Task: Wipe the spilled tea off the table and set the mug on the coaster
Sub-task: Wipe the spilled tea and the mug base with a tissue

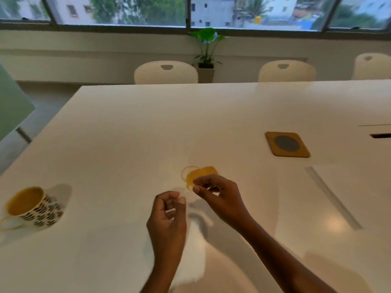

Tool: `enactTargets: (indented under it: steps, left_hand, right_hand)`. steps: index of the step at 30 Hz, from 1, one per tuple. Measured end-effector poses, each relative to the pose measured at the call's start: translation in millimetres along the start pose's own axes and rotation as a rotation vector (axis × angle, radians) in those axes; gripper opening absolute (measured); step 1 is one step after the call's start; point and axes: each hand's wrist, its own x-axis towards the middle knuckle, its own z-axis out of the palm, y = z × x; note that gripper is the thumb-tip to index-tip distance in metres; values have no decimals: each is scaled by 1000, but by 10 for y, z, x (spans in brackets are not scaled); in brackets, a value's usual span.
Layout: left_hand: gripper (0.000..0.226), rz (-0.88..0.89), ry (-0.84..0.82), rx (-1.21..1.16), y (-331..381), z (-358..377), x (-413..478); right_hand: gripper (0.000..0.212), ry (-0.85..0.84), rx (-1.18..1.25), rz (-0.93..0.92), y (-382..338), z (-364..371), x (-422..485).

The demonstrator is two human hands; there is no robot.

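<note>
A yellow-brown tea spill (pixel 202 173) with a ring mark lies on the white table (pixel 148 127), near the middle. My left hand (pixel 169 216) and my right hand (pixel 218 193) both pinch a thin white tissue (pixel 195 246) that hangs down between them, just in front of the spill. The tissue is blurred and pale against the table. A white mug with dark leaf print (pixel 31 208), holding tea, stands at the near left. A square wooden coaster with a grey round centre (pixel 287 144) lies at the right, with nothing on it.
Three white chairs (pixel 166 72) stand along the table's far side, with a potted plant (pixel 206 51) behind them below the windows. A cable slot (pixel 380 135) and a long groove (pixel 332 195) mark the table at the right.
</note>
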Motion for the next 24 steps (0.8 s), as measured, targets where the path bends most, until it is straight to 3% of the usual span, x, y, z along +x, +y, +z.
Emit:
enactTargets:
  steps: [6, 10, 13, 16, 20, 24]
  left_hand:
    - [9, 80, -384, 107, 60, 985, -424]
    - [27, 320, -555, 310, -60, 1633, -648]
    - [42, 372, -738, 410, -78, 2069, -761]
    - [43, 456, -895, 506, -102, 2445, -873]
    - [53, 551, -970, 678, -129, 2850, -1013]
    - [60, 606, -995, 692, -131, 3114, -1058]
  right_hand:
    - [18, 138, -103, 28, 299, -1021, -262]
    - [21, 211, -194, 124, 532, -1649, -438]
    - [27, 230, -296, 227, 707, -2078, -541]
    - [29, 317, -400, 249, 840, -2471, -595]
    - [37, 425, -610, 250, 1023, -2946, -615]
    - [51, 383, -818, 328, 1198, -3202, -598]
